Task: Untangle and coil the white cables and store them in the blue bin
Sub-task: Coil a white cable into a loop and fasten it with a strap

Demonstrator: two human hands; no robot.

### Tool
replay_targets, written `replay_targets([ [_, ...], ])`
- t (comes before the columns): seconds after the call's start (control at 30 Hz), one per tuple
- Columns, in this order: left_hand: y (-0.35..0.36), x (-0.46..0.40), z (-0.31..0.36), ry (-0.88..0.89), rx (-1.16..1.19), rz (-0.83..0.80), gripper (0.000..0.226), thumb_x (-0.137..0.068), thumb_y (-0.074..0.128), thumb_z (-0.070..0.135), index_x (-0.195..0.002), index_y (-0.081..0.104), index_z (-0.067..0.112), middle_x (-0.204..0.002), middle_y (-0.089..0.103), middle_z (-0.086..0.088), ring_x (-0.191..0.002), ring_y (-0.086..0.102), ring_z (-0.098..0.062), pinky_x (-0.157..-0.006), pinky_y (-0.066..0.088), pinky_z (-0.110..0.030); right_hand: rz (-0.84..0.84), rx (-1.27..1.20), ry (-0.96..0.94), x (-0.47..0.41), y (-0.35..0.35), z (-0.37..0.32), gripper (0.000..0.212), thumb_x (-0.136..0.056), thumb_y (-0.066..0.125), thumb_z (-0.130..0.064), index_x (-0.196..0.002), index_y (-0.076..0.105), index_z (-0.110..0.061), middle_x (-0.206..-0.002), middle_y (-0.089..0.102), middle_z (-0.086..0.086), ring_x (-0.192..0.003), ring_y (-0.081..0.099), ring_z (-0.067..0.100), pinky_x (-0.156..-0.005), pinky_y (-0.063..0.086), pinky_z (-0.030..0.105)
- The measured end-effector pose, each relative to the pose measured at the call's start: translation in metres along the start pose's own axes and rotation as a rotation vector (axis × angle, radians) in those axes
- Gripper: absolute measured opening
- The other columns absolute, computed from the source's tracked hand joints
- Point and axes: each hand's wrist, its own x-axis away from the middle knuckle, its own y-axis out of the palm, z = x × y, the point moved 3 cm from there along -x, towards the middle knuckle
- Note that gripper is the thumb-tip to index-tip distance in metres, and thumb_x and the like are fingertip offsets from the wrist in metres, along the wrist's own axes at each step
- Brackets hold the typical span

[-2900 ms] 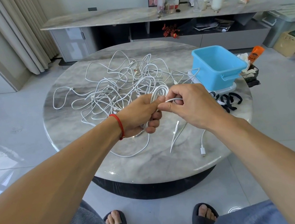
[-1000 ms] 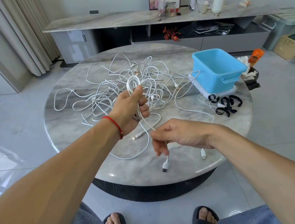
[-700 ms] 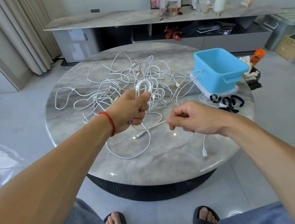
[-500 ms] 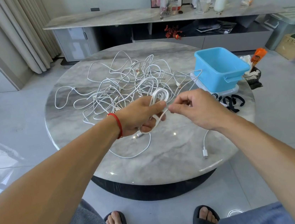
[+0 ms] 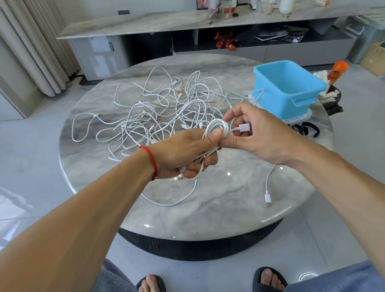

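My left hand (image 5: 184,153) grips a small coil of white cable (image 5: 218,128) above the round marble table (image 5: 218,205). My right hand (image 5: 260,135) pinches the same coil from the right, and the cable's white plug (image 5: 244,128) sticks out between its fingers. Behind the hands a tangle of white cables (image 5: 158,116) spreads over the table's middle. The blue bin (image 5: 286,90) stands open and empty at the table's right side. One loose cable end with a plug (image 5: 268,199) lies near the front right edge.
Black straps (image 5: 306,129) lie to the right of my right hand, below the bin. A black bag with an orange bottle (image 5: 337,72) sits past the table's right rim. A long marble sideboard (image 5: 171,22) runs behind. My feet in sandals are below the table's front edge.
My right hand wound the trailing cable end up onto the coil in my left hand; the plug that hung low in front now sits at the coil between my right fingers.
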Motion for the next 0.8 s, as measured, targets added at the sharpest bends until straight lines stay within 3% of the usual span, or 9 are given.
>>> replay_targets([
  [0.1,0.004,0.003,-0.001,-0.004,-0.076,-0.051,0.031,-0.101,0.044,0.047,-0.086,0.05,0.02,-0.068,0.038,-0.003,-0.049,0.021,-0.013,-0.042,0.023,-0.021,-0.094,0.012,0.01,0.004,0.002,-0.002,0.049,-0.085,0.084,-0.03,-0.124,0.055,-0.027,-0.116,0.059,-0.005,-0.098,0.062,0.002,-0.085,0.052,0.019],
  [0.2,0.006,0.002,-0.002,-0.014,-0.188,-0.029,0.026,-0.101,0.057,0.033,-0.086,0.045,0.015,-0.065,0.04,-0.002,-0.051,0.029,-0.016,-0.041,0.028,-0.024,-0.158,-0.13,0.077,0.006,0.0,-0.005,0.048,-0.082,0.075,-0.023,-0.127,0.057,-0.027,-0.118,0.059,-0.002,-0.075,0.057,-0.001,-0.07,0.048,0.023],
  [0.27,0.007,0.001,-0.001,-0.009,-0.316,-0.005,0.028,-0.1,0.06,0.031,-0.086,0.046,0.011,-0.065,0.044,-0.003,-0.053,0.036,-0.022,-0.043,0.033,-0.028,-0.204,-0.242,0.142,0.007,0.001,-0.004,0.04,-0.085,0.072,-0.03,-0.124,0.061,-0.028,-0.104,0.063,-0.002,-0.067,0.053,0.006,-0.059,0.041,0.027],
  [0.37,0.01,-0.004,0.001,0.009,-0.613,0.048,0.027,-0.101,0.057,0.037,-0.09,0.052,0.013,-0.068,0.053,-0.001,-0.05,0.05,-0.024,-0.046,0.046,-0.03,-0.165,-0.036,0.117,0.007,0.005,-0.002,0.025,-0.092,0.071,-0.05,-0.109,0.07,-0.032,-0.085,0.069,-0.006,-0.055,0.053,0.014,-0.05,0.041,0.024],
  [0.43,0.012,-0.009,0.0,0.053,-0.707,0.051,0.017,-0.102,0.053,0.038,-0.097,0.056,0.022,-0.074,0.058,-0.002,-0.057,0.061,-0.021,-0.056,0.056,-0.033,-0.092,0.064,0.071,0.007,0.01,-0.001,0.018,-0.093,0.073,-0.043,-0.102,0.074,-0.026,-0.078,0.071,0.002,-0.047,0.059,0.022,-0.047,0.046,0.027],
  [0.5,0.013,-0.013,-0.004,0.047,-0.707,0.028,0.015,-0.103,0.048,0.038,-0.101,0.057,0.027,-0.075,0.061,-0.01,-0.061,0.068,-0.025,-0.063,0.06,-0.045,-0.053,-0.016,0.085,0.009,0.013,0.004,0.015,-0.094,0.076,-0.031,-0.097,0.076,-0.017,-0.075,0.074,0.013,-0.056,0.07,0.029,-0.053,0.057,0.035],
  [0.57,0.012,-0.014,-0.005,0.012,-0.707,0.033,0.016,-0.104,0.046,0.041,-0.099,0.056,0.029,-0.074,0.06,-0.013,-0.057,0.069,-0.026,-0.065,0.06,-0.051,-0.022,-0.099,0.121,0.008,0.014,0.008,0.013,-0.092,0.078,-0.025,-0.095,0.078,-0.012,-0.075,0.075,0.014,-0.061,0.073,0.026,-0.064,0.063,0.04],
  [0.7,0.015,-0.027,0.002,0.026,-0.802,0.113,0.013,-0.104,0.048,0.04,-0.093,0.05,0.033,-0.085,0.058,0.0,-0.053,0.07,-0.019,-0.067,0.058,-0.044,0.026,-0.332,0.274,0.006,0.007,0.016,0.008,-0.087,0.081,-0.014,-0.09,0.079,-0.007,-0.077,0.076,0.012,-0.061,0.066,0.016,-0.064,0.057,0.026],
  [0.8,0.019,-0.038,0.005,0.065,-0.894,0.226,0.013,-0.101,0.054,0.037,-0.094,0.048,0.027,-0.071,0.062,0.001,-0.049,0.066,-0.012,-0.071,0.052,-0.035,0.124,-0.442,0.387,0.005,-0.007,0.028,0.014,-0.083,0.084,-0.012,-0.092,0.079,-0.003,-0.078,0.076,0.013,-0.057,0.064,0.015,-0.06,0.055,0.021],
])
